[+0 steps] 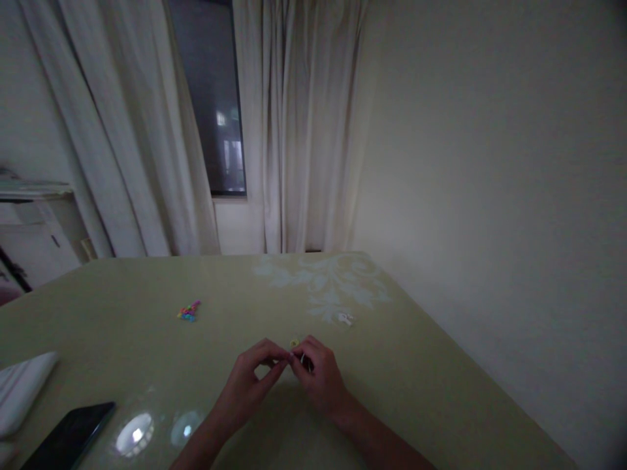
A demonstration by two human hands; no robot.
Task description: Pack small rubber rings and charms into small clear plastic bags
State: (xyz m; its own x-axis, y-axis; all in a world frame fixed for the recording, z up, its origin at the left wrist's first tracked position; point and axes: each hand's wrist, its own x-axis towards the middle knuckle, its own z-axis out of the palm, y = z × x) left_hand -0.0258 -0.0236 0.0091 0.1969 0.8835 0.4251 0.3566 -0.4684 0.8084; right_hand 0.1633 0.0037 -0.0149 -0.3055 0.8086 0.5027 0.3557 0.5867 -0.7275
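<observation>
Near the middle of the table, my left hand and my right hand meet at the fingertips. Both pinch something too small to make out between them. A thin pale loop shows by the fingers of my right hand. Just beyond the fingertips is a small yellow item. Farther off to the right, some small white pieces lie on the table. A little heap of small bright pieces, in pink, orange, green and blue, rests to the left.
The greenish table has a pale floral pattern at its far side. A dark phone and a white object lie at the near left. A wall runs along the right, with curtains behind the table.
</observation>
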